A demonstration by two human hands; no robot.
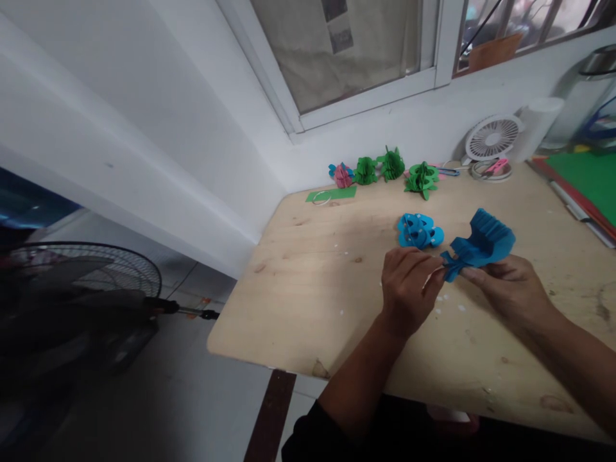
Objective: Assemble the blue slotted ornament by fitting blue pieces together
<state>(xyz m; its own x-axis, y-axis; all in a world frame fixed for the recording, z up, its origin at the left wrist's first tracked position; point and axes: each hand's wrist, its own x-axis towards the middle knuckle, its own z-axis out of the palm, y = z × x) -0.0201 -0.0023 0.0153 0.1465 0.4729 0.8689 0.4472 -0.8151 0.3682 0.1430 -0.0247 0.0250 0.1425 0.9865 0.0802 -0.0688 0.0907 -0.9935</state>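
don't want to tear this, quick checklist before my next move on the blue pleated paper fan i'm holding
1. Lift: blue pleated paper fan is held above the pale wooden table: ok.
2. Pinch: left hand pinches its narrow end: ok.
3. Support: right hand grips it from below: ok.
4. Pleats free of tears: cannot tell.
5. Space: second blue cut-paper piece lies apart from both hands: ok.
6. Clutter: green paper ornaments sit by the wall, away from the hands: ok.

You see matt blue folded paper [481, 247] over a bare, rough-grained wooden tabletop [337, 282], with green paper pieces [392, 163] at its far edge.
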